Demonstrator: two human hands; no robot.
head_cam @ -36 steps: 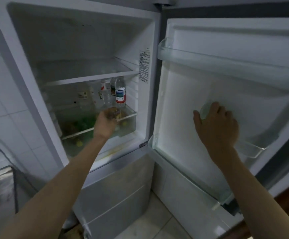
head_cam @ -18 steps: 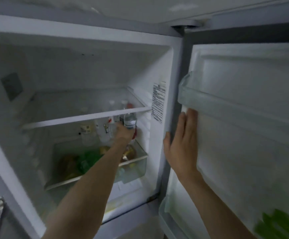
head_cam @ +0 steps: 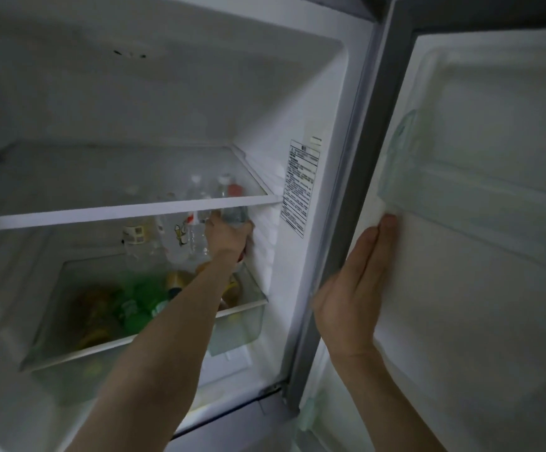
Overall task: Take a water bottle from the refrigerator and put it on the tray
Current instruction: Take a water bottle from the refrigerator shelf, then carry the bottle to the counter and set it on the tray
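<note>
The refrigerator (head_cam: pixel 324 102) stands open in front of me. My left hand (head_cam: pixel 229 238) reaches under the glass shelf (head_cam: pixel 118 212) and is wrapped around a clear water bottle (head_cam: pixel 234 215) at the right back of the lower level. The bottle's upper part shows just below and through the shelf; its lower part is hidden by my fingers. My right hand (head_cam: pixel 353 288) lies flat, fingers together, against the inner face of the open door (head_cam: pixel 477 288), holding nothing. No tray is in view.
Other clear bottles (head_cam: pixel 196 238) and a labelled jar (head_cam: pixel 133 234) stand left of the gripped bottle. Below them a clear drawer (head_cam: pixel 242 324) holds green and yellow items. A door bin (head_cam: pixel 405 158) juts out above my right hand. A label sticker (head_cam: pixel 301 187) is on the right inner wall.
The view has moved closer to the fridge. My left hand rose from the drawer's edge to the bottles and closed on the rightmost one. My right hand slid to the door's hinge side.
</note>
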